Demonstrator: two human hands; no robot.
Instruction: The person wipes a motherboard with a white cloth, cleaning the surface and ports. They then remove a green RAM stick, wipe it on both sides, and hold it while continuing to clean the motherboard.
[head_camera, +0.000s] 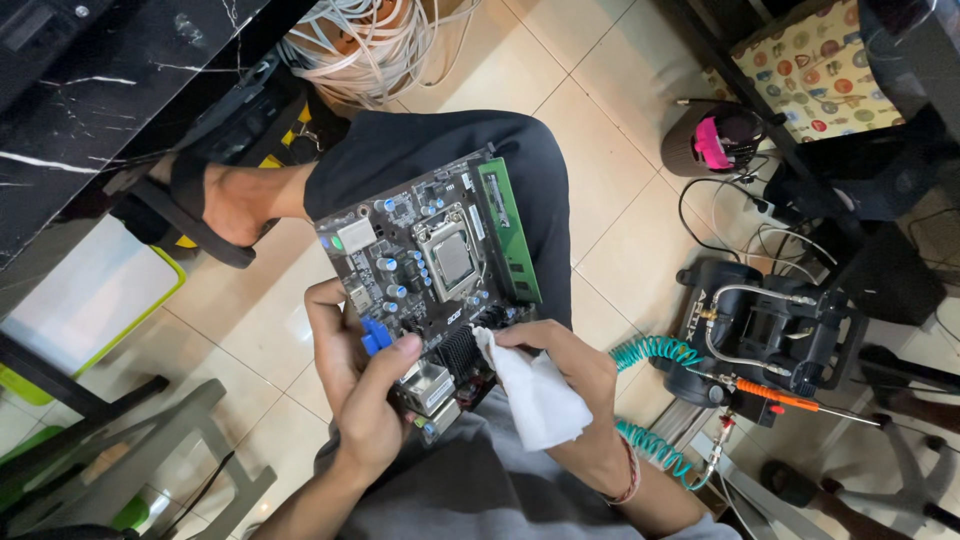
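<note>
I sit with a computer motherboard (430, 265) resting on my lap, over my dark shorts, and it lies near the centre of the view. My left hand (362, 385) is closed around the board's lower left edge, at about 7 o'clock from the processor socket (453, 257); the thumb presses on top beside the blue connector (375, 335) and the fingers go under the board. My right hand (560, 355) is closed on a folded white cloth (535, 395), pinched between thumb and fingers, and the cloth's corner touches the board near the black finned heatsink (462, 350), at about 6 o'clock from the socket.

The green memory stick (508, 230) stands in its slot along the board's right edge, at 3 o'clock from the socket. The socket is bare, with no cooler above it.

As I judge it, the wiping is in the middle: the cloth works only at the lower part, near the rear ports (430, 390). I cannot tell from here which areas are already clean, so the upper part with the capacitors may be left.

At 3 o'clock on the tiled floor (610, 150) there is a small black air compressor (770, 330) with a teal coiled hose (650, 350). At 12 o'clock lies a bundle of white cables (360, 45).
</note>
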